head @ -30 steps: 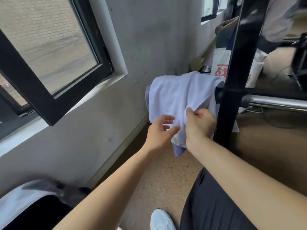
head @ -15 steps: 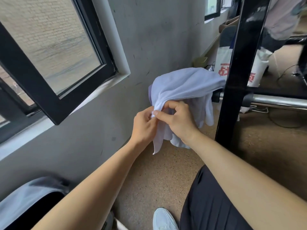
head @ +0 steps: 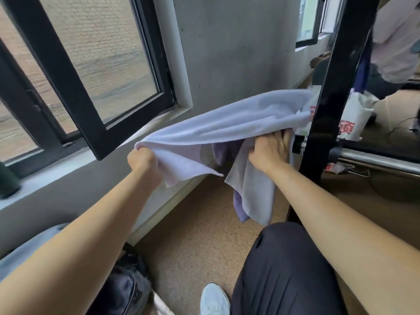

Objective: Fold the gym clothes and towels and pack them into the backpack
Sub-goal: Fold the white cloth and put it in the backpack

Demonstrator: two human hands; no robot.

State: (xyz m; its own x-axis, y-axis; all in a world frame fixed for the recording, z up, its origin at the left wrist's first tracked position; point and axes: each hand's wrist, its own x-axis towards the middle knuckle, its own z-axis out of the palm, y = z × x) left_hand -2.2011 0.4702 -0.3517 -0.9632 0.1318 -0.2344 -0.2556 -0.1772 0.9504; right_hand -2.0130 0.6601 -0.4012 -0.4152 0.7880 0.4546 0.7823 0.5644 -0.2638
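Head view: towel [head: 227, 123] runs lengthwise from left hand [head: 142, 160], fist clenched on its corner mid-frame, up-right to right hand [head: 269, 150], fingers curled into cloth

towel [head: 227, 123]: pale lilac | backpack [head: 127, 289]: dark grey | post [head: 334, 83]: black

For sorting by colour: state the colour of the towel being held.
The towel is plain pale lavender, almost white; the head view shows it.

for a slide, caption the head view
A pale lilac towel held stretched between left hand and right hand, beside a black post.
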